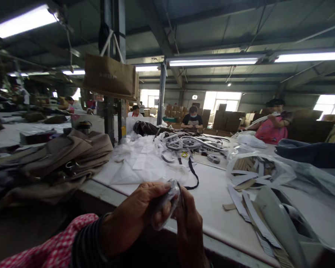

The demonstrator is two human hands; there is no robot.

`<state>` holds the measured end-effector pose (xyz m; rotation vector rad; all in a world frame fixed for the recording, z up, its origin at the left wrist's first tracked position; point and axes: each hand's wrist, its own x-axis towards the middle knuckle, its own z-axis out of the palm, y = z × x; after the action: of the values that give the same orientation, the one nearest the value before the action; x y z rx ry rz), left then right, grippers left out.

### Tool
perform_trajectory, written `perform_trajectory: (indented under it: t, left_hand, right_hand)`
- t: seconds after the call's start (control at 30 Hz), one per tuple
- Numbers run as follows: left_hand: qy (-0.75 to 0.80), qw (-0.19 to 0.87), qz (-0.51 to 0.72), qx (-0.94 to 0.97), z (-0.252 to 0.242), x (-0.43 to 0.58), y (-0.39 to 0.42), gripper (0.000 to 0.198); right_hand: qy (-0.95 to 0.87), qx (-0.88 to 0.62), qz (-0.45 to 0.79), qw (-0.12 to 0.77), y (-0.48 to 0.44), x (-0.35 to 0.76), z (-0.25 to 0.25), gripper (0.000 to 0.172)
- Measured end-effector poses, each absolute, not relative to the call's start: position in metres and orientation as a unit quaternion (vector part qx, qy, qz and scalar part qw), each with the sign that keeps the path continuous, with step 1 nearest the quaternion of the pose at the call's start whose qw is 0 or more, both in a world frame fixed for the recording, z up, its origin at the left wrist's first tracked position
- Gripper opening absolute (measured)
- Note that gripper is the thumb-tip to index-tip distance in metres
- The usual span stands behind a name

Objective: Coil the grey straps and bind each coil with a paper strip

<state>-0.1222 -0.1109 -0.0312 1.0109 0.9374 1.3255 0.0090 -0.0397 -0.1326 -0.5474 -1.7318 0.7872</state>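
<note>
Low in the head view, my left hand (134, 216) and my right hand (191, 229) meet in front of the white table's near edge (212, 201). Both are closed on one small item: a dark strap piece in a clear plastic sleeve (167, 203). The left hand's fingers wrap the sleeve from the left, and the right hand pinches its right end. A red checked sleeve with a dark cuff (72, 245) covers my left forearm. A thin black strap (194, 175) lies on the table just beyond the hands.
Brown bags (61, 160) are piled at the left. White paper and plastic sheets (145, 160), a heap of wrapped straps (184, 143), and bags of cardboard strips (257, 167) cover the table. Grey strips (270, 219) lie at right. Other people work at the far side. A brown bag (110, 76) hangs from a post.
</note>
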Motion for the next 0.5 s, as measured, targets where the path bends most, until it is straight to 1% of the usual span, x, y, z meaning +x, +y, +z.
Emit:
perform_trajectory:
  t: [0.07,0.13,0.17,0.23,0.27,0.37,0.5]
  left_hand:
    - [0.402,0.592,0.574,0.397,-0.023,-0.118,-0.109,0.037]
    - [0.408,0.6,0.571,0.384,-0.017,-0.117,-0.109,0.037]
    - [0.412,0.599,0.567,0.388,-0.014,-0.118,-0.109,0.037]
    - [0.419,0.589,0.56,0.405,-0.011,-0.122,-0.11,0.036]
    - [0.419,0.585,0.56,0.41,-0.01,-0.124,-0.111,0.035]
    - [0.4,0.589,0.566,0.415,-0.007,-0.129,-0.117,0.035]
    - [0.358,0.611,0.585,0.396,-0.001,-0.13,-0.129,0.034]
  right_hand:
    - [-0.747,-0.231,0.327,0.531,-0.038,0.007,-0.134,0.034]
    - [-0.76,-0.239,0.348,0.494,-0.032,0.013,-0.124,0.036]
    - [-0.765,-0.233,0.378,0.466,-0.029,0.019,-0.115,0.036]
    - [-0.758,-0.201,0.457,0.42,-0.025,0.032,-0.097,0.028]
    - [-0.742,-0.184,0.494,0.413,-0.024,0.037,-0.088,0.025]
    - [-0.676,-0.176,0.566,0.438,-0.023,0.043,-0.075,0.03]
    - [-0.624,-0.16,0.641,0.418,-0.026,0.029,-0.083,0.036]
